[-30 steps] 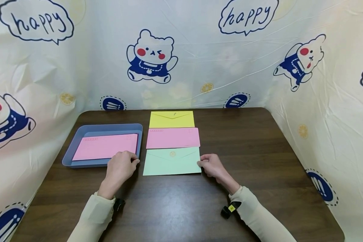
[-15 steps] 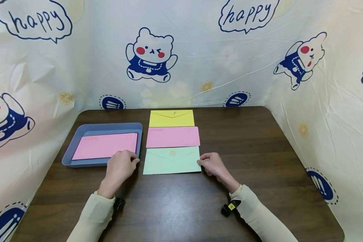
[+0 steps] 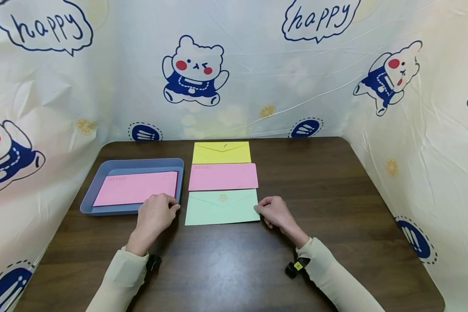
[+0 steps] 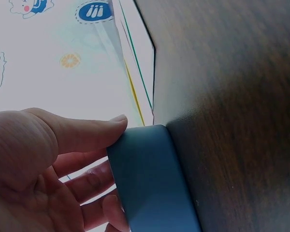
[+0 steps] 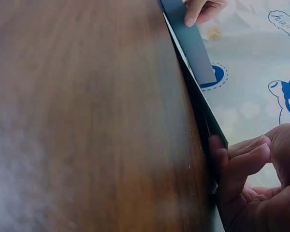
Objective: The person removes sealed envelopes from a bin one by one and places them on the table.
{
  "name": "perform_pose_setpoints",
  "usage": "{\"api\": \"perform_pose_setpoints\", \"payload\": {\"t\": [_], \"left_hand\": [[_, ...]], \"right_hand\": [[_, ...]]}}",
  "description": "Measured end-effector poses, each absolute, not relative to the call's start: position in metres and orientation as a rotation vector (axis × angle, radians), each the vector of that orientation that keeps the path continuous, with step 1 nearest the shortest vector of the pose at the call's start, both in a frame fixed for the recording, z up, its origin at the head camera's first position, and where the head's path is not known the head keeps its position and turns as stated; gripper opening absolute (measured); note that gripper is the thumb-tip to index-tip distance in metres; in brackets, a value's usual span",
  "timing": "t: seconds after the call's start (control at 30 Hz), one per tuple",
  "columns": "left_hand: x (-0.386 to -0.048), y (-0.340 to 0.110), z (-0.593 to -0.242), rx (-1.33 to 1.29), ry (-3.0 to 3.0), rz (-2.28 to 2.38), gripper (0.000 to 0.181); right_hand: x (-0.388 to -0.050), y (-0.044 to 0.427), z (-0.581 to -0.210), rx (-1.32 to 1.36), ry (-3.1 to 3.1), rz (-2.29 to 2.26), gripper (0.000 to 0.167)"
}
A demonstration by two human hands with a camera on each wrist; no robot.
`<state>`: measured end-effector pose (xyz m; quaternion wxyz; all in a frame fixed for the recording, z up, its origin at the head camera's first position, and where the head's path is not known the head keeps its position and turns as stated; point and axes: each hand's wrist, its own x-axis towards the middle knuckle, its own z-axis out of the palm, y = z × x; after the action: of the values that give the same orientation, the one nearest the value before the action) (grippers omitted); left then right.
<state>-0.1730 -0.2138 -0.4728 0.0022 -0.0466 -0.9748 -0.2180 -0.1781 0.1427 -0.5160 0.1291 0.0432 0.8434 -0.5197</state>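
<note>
Behind everything, beyond both hands, hangs one pale curtain (image 3: 257, 86), and before it is one brown table (image 3: 218, 268) under the hands. On the table there is one blue tray (image 3: 140, 163), just beyond the left hand; its long axis goes sideways, from far left of this hand to near it. Four envelopes can be counted. The green envelope (image 3: 222, 214) lies between the two hands, with its long axis running across from one hand toward the other, and the tip of its flap points to the person. At the right hand its near edge is lifted a little from the table. Next beyond it, farther than the hands, is the upper pink envelope (image 3: 223, 177), and after this the yellow envelope (image 3: 222, 157); both lie also sideways, and the yellow flap points to the person. One inner pink envelope (image 3: 136, 188) is in the tray, beyond the left hand, long side sideways, slightly slanted; whether others are below it, I cannot tell. The left hand (image 3: 156, 214) grips the tray's near corner between thumb and fingers. The right hand (image 3: 274, 213) narrowly pinches the green envelope's near corner.
</note>
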Motion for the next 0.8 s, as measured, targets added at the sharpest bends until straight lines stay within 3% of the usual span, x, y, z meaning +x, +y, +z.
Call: {"api": "perform_pose_setpoints", "payload": {"t": [0.8], "left_hand": [[-0.1727,-0.2148,-0.4731,-0.151,-3.056,-0.695,0.010]], "right_hand": [[-0.1833,0.1432,-0.5155,0.079,2.454,-1.440,0.025]]}}
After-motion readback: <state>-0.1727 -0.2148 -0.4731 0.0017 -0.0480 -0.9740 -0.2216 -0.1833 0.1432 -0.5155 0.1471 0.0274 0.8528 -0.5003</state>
